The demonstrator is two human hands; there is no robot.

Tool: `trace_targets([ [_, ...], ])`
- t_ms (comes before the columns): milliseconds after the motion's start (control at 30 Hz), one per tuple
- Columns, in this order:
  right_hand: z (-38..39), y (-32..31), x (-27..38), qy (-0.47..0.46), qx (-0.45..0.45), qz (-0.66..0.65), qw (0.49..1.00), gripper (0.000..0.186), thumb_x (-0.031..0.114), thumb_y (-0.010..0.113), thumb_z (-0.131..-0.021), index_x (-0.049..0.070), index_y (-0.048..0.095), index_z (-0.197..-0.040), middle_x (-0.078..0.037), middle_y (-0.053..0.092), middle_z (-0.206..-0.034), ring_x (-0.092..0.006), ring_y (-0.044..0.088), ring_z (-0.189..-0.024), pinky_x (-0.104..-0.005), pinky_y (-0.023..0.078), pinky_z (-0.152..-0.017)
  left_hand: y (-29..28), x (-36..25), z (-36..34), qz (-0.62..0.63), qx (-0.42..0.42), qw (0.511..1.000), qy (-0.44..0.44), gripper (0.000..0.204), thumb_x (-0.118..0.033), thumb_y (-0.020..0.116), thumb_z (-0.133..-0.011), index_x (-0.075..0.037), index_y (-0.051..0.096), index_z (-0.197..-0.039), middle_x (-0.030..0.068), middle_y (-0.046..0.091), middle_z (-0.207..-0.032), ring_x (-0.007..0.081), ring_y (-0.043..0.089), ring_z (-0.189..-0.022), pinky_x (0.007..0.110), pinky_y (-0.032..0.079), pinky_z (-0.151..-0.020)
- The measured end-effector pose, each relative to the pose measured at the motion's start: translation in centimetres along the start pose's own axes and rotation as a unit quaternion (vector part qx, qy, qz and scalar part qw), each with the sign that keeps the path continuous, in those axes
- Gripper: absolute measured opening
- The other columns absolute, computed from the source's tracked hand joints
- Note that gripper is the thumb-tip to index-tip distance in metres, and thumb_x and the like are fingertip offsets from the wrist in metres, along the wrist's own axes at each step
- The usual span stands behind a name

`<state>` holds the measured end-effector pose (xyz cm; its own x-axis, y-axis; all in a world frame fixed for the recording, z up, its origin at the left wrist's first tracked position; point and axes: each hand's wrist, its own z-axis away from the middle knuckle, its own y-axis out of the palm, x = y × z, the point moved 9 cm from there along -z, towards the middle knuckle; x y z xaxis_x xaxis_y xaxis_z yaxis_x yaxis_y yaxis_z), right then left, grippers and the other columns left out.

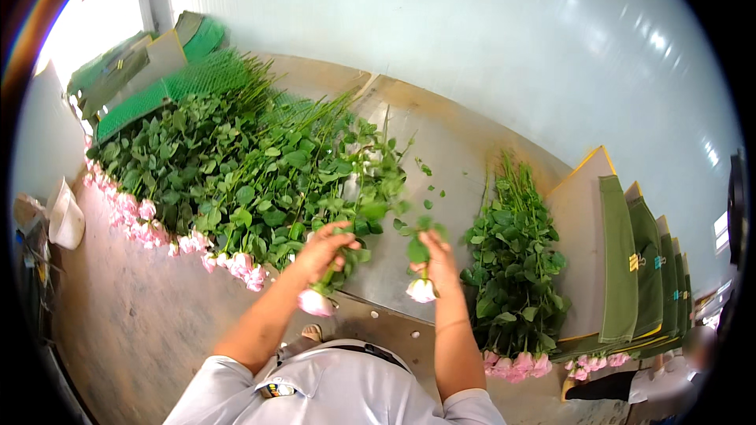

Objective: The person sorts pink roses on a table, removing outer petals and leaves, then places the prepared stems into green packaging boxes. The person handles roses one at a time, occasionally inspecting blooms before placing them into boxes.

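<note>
My left hand (327,256) grips a leafy rose stem, with a pale pink bloom (315,301) hanging just below it. My right hand (433,256) is closed on another short-looking leafy rose, its whitish-pink flower (421,290) pointing toward me. A broad pile of long-stemmed roses (213,157) covers the left of the metal table (425,142), pink heads (142,220) over the near edge. A smaller bundle of roses (512,260) lies beside my right hand, its blooms also toward me.
Green mesh sheets (173,83) stand at the back left. Upright boards (583,228) with olive fabric and clips line the right end. A white container (64,216) sits at far left. A co-worker (646,386) is at lower right. A pale wall (441,39) rises behind.
</note>
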<state>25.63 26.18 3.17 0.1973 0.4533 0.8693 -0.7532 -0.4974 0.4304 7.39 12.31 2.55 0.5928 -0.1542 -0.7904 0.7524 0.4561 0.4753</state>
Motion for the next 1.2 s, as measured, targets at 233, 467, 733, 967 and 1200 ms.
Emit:
trace_targets([
  [233, 11.8, -1.6, 4.6, -0.165, -0.055, 0.100, 0.980, 0.036, 0.013, 0.056, -0.089, 0.002, 0.055, -0.124, -0.001, 0.061, -0.097, -0.0070, 0.055, -0.077, -0.0211, 0.046, -0.067, 3.5, -5.3, 6.0, 0.044, 0.166, 0.984, 0.036, 0.042, -0.016, 0.060, -0.089, -0.010, 0.048, -0.129, 0.0057, 0.067, -0.088, 0.0072, 0.052, -0.045, 0.020, 0.042, -0.042],
  [467, 5.2, -2.2, -6.0, 0.025, -0.063, 0.102, 0.992, 0.025, 0.013, 0.057, -0.091, 0.002, 0.053, -0.113, -0.004, 0.056, -0.100, -0.0113, 0.058, -0.080, -0.0260, 0.050, -0.063, 4.0, 4.0, -1.7, -0.077, 0.054, 0.995, -0.007, 0.047, -0.009, 0.063, -0.085, -0.003, 0.045, -0.128, 0.0089, 0.066, -0.093, 0.0084, 0.053, -0.052, 0.022, 0.042, -0.046],
  [733, 4.2, -6.5, -7.6, 0.090, -0.084, -0.012, 0.992, 0.016, 0.014, 0.058, -0.089, 0.008, 0.056, -0.104, -0.003, 0.059, -0.100, -0.0166, 0.062, -0.077, -0.0336, 0.051, -0.061, 4.7, 5.8, -5.2, 0.037, 0.112, 0.988, -0.099, 0.050, -0.009, 0.062, -0.085, -0.008, 0.041, -0.130, 0.0117, 0.064, -0.099, 0.0165, 0.060, -0.059, 0.026, 0.049, -0.049],
  [967, 5.7, -9.5, -4.2, -0.025, -0.180, -0.001, 0.983, 0.031, 0.015, 0.062, -0.088, 0.001, 0.056, -0.116, -0.003, 0.059, -0.107, -0.0142, 0.056, -0.092, -0.0289, 0.047, -0.076, 5.8, 5.9, -1.4, -0.021, 0.229, 0.958, -0.169, 0.056, -0.012, 0.052, -0.092, -0.009, 0.023, -0.141, 0.0154, 0.063, -0.108, 0.0197, 0.065, -0.060, 0.030, 0.054, -0.051],
  [1200, 5.2, -8.5, -2.5, 0.019, -0.238, 0.075, 0.968, 0.021, 0.015, 0.059, -0.089, 0.001, 0.061, -0.105, 0.000, 0.061, -0.090, -0.0100, 0.055, -0.077, -0.0253, 0.046, -0.065, 5.9, 3.9, -4.1, -0.078, 0.127, 0.986, -0.076, 0.047, -0.007, 0.052, -0.090, -0.007, 0.035, -0.134, 0.0125, 0.063, -0.107, 0.0148, 0.059, -0.052, 0.025, 0.049, -0.045],
])
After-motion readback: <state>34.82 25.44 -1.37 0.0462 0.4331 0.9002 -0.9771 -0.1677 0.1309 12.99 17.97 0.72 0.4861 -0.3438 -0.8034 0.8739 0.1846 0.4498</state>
